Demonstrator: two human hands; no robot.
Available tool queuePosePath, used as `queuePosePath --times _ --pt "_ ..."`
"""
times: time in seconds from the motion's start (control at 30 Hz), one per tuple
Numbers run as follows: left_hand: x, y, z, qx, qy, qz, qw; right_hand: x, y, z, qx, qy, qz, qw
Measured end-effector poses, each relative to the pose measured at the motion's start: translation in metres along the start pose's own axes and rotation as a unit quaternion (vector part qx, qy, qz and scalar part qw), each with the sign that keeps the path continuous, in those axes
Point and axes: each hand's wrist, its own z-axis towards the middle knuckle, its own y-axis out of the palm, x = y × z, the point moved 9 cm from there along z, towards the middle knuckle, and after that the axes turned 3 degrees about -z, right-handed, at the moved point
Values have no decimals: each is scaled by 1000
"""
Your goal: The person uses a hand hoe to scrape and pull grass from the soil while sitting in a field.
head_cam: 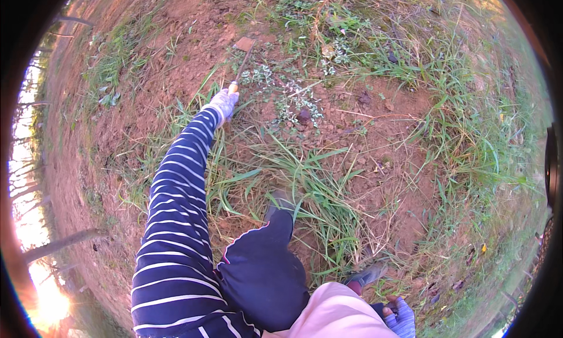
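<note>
My left hand [223,104], in a pale glove below a navy-and-white striped sleeve, is closed around the light wooden handle [233,88] of a hand tool. Its thin metal shaft [244,64] points away from me over the soil, and a flat reddish-brown piece [244,44] lies at its far end; whether that is the blade or a stone I cannot tell. Small grey-green leafy weeds [299,101] grow just right of the tool. Low at the right, my right hand [399,317] shows in a greyish glove with bare fingertips, fingers bent, beside dark cloth; its grip is unclear.
Long green grass [321,179] lies about my feet, with a dark shoe [368,274] at its lower edge. Thicker grass [462,131] covers the right side. Reddish bare soil [176,43] spreads ahead and left. Thin tree trunks [66,244] stand at the far left.
</note>
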Motion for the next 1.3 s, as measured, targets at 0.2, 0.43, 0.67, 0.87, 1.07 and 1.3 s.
queuePosePath --times 0.2,0.43,0.67,0.87,1.07,1.3 --pt "-27 44 -16 21 -51 -117 992 12 3 -3 21 -17 -9 1000" --pt "-13 33 -54 -90 -22 -3 996 8 -2 -3 28 0 5 1000" --pt "-92 111 -153 -59 -38 -283 956 -13 -1 3 18 -27 -8 999" --pt "-76 86 -149 72 70 -321 942 -9 5 9 36 -74 -22 996" --pt "23 6 -70 204 100 15 974 3 13 9 32 -58 27 997" --pt "-22 21 -28 135 30 245 960 12 11 8 32 -47 47 997"
